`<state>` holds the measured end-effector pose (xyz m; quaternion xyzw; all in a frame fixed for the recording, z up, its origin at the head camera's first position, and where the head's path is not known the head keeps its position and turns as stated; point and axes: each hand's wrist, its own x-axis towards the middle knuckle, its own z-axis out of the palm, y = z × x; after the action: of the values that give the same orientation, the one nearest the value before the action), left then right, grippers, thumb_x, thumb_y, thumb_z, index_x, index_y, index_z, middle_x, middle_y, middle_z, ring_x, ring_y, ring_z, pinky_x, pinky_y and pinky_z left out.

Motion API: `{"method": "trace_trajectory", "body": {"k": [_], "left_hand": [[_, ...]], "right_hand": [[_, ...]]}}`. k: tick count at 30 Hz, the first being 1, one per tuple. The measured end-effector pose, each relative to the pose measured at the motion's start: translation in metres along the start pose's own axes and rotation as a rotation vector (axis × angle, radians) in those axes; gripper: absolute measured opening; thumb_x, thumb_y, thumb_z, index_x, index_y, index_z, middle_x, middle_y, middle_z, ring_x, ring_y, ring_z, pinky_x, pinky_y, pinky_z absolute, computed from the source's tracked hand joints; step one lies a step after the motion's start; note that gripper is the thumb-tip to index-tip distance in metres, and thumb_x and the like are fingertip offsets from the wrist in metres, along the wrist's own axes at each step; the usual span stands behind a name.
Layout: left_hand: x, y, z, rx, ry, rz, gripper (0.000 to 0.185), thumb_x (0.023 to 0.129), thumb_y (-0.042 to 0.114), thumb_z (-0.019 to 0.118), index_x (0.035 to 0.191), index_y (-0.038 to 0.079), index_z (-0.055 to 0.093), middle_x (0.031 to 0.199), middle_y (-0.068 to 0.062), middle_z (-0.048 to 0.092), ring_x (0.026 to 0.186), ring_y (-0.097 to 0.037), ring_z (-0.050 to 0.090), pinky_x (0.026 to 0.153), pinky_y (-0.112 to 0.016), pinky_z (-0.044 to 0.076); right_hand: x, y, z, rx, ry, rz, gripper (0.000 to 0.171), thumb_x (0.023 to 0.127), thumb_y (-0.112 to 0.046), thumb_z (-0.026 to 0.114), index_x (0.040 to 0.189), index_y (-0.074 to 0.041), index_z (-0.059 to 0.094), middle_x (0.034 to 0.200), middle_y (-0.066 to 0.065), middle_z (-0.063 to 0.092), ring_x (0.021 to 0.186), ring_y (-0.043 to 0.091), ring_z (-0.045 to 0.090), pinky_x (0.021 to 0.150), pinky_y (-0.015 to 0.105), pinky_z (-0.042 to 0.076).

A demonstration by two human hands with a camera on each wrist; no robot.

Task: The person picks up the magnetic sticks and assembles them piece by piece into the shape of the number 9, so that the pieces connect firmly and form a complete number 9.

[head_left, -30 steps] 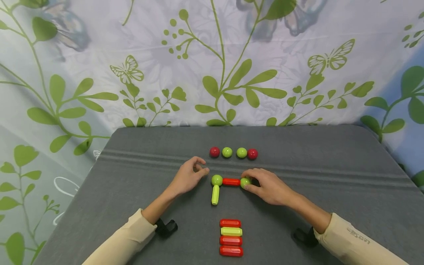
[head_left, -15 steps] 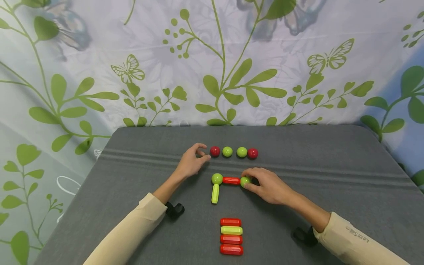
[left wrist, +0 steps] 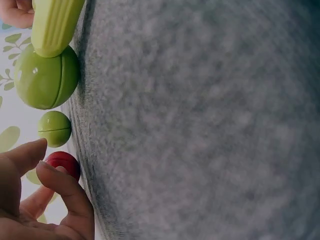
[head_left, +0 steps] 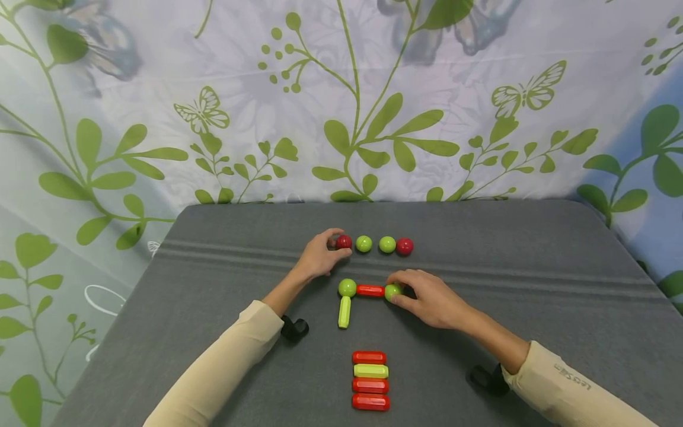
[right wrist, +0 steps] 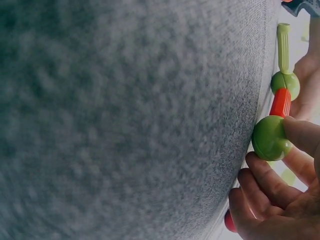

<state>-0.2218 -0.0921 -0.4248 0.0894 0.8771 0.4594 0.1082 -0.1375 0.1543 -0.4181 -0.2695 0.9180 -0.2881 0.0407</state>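
Observation:
In the head view my left hand (head_left: pixel 318 254) is at the leftmost red ball (head_left: pixel 344 242) of the back row. Its thumb and fingers are spread around that ball; contact is not plain, and in the left wrist view the red ball (left wrist: pixel 65 164) shows beyond the thumb. My right hand (head_left: pixel 434 299) pinches a green ball (right wrist: pixel 271 139) between thumb and fingers. This ball sits on the right end of a red rod (head_left: pixel 370 290). At the rod's left end is another green ball (head_left: pixel 347 287), from which a yellow-green rod (head_left: pixel 344 312) extends toward me.
Two green balls, one of them (head_left: pixel 364 244) beside the left red ball, and another red ball (head_left: pixel 405 247) complete the back row. Nearer me lie stacked rods, red ones (head_left: pixel 370 385) and one yellow-green (head_left: pixel 370 371), on the grey cloth-covered table (head_left: pixel 213 284). A patterned curtain (head_left: pixel 299 107) hangs behind.
My left hand has moved away from me and right, from beside the joined pieces to the leftmost red ball. The right hand stays on its green ball.

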Motion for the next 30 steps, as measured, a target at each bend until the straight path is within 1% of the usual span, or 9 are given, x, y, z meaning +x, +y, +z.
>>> {"method": "trace_trajectory", "body": {"k": [4,8,12,17,23,26,30], "left_hand": [[0.001,-0.002,0.000,-0.001,0.011,-0.016,0.041,0.088,0.026,0.063,0.125,0.013,0.051,0.109,-0.011,0.051,0.049,-0.018,0.048,0.046,-0.030,0.045],[0.001,-0.004,0.000,-0.028,0.013,-0.031,0.040,0.089,0.027,0.062,0.124,0.012,0.051,0.114,-0.011,0.051,0.059,-0.020,0.053,0.047,-0.031,0.046],[0.001,-0.006,0.000,-0.040,0.018,-0.028,0.039,0.089,0.026,0.062,0.124,0.011,0.051,0.112,-0.010,0.052,0.065,-0.019,0.055,0.047,-0.031,0.046],[0.000,-0.005,-0.001,-0.031,0.017,-0.012,0.039,0.089,0.026,0.062,0.122,0.009,0.051,0.107,-0.009,0.053,0.066,-0.020,0.056,0.048,-0.031,0.046],[-0.001,-0.007,-0.002,-0.066,0.041,-0.015,0.037,0.088,0.027,0.062,0.119,0.008,0.053,0.104,-0.008,0.054,0.066,-0.021,0.057,0.048,-0.031,0.047],[-0.004,-0.010,-0.004,-0.085,0.048,-0.015,0.037,0.087,0.031,0.063,0.116,0.009,0.055,0.101,-0.007,0.055,0.065,-0.022,0.057,0.048,-0.032,0.046],[-0.011,-0.012,-0.007,-0.100,0.039,0.001,0.038,0.085,0.038,0.064,0.110,0.011,0.056,0.096,-0.006,0.059,0.064,-0.023,0.056,0.048,-0.033,0.046]], "right_hand": [[0.000,0.000,0.001,-0.008,0.012,-0.009,0.024,0.086,-0.023,0.065,0.109,-0.016,0.061,0.098,-0.009,0.058,0.089,0.012,0.052,0.080,0.039,0.042],[0.000,0.000,0.001,-0.007,0.013,-0.007,0.024,0.086,-0.023,0.065,0.108,-0.016,0.061,0.097,-0.009,0.058,0.089,0.012,0.052,0.080,0.039,0.042],[0.000,0.000,0.001,-0.002,0.015,-0.014,0.023,0.086,-0.023,0.065,0.108,-0.016,0.062,0.097,-0.009,0.058,0.089,0.012,0.052,0.079,0.039,0.042],[0.000,0.001,0.002,-0.006,0.023,-0.018,0.023,0.086,-0.023,0.066,0.108,-0.016,0.062,0.096,-0.008,0.058,0.087,0.012,0.053,0.078,0.038,0.042],[0.000,0.003,0.002,-0.008,0.027,-0.032,0.024,0.087,-0.023,0.065,0.108,-0.015,0.061,0.097,-0.007,0.058,0.087,0.013,0.052,0.078,0.039,0.042],[0.000,0.002,0.002,-0.004,0.025,-0.026,0.024,0.087,-0.023,0.065,0.109,-0.015,0.061,0.096,-0.008,0.057,0.087,0.013,0.052,0.078,0.039,0.042],[-0.001,0.002,0.002,-0.004,0.025,-0.021,0.025,0.086,-0.023,0.065,0.109,-0.015,0.061,0.096,-0.008,0.057,0.087,0.013,0.052,0.078,0.038,0.042]]}}
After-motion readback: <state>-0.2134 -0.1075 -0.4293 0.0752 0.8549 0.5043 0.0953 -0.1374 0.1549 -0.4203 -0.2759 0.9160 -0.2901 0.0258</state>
